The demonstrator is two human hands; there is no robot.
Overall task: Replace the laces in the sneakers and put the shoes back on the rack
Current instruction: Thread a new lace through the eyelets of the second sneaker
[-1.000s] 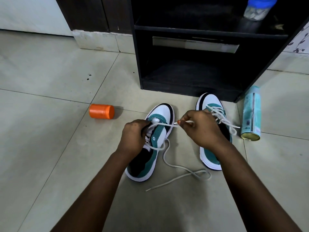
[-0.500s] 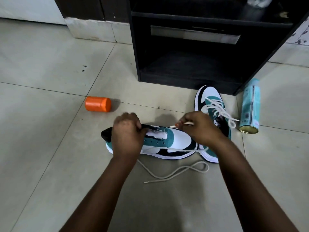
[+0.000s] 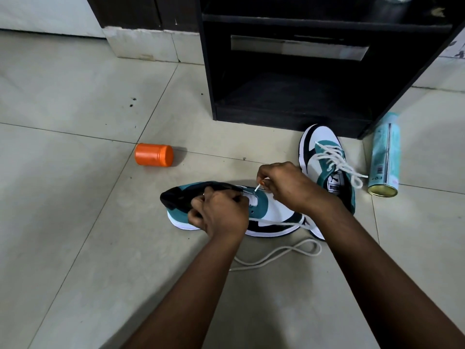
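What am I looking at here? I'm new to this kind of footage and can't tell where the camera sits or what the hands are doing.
No machine here: these are a person's two bare hands, filmed by one wide-angle camera worn on the head, looking forward and down. On the tiled floor lies a teal and white sneaker turned on its side. The left hand grips it near the collar. The right hand pinches the tip of a white lace at an eyelet; the lace's loose end trails on the floor. The second sneaker, already laced, stands before the black rack. An orange jar and a pale green spray can lie on their sides.
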